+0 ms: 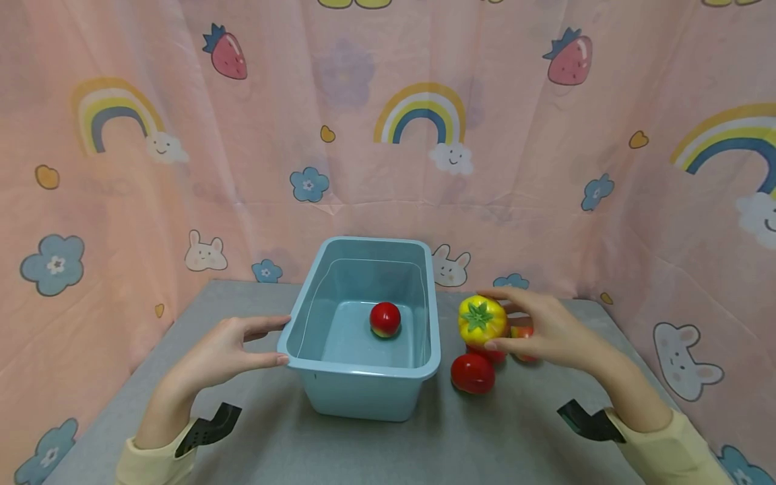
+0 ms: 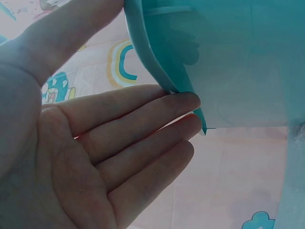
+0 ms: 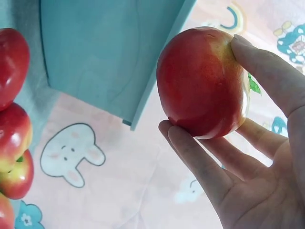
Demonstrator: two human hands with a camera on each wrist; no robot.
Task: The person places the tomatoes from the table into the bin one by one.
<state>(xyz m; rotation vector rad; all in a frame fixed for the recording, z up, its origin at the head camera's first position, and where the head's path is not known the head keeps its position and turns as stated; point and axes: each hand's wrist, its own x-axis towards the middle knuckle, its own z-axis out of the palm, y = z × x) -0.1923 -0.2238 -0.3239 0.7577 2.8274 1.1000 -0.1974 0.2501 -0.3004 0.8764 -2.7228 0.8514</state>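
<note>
head view above, wrist views close, sharing bin (image 1: 364,323)

The bin (image 1: 364,377) stands mid-table (image 1: 497,444); red fruits (image 1: 473,372) crowd its right side, while table in front lies open.

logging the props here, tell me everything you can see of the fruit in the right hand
The toy fruit looks like smooth, glossy plastic: yellow on top with a green star-shaped calyx, red on its underside in the right wrist view. It is whole and lifted off the grey table, just right of the blue bin. The right hand holds it between thumb and fingers; nothing else touches it. More red fruits lie below it.
</note>
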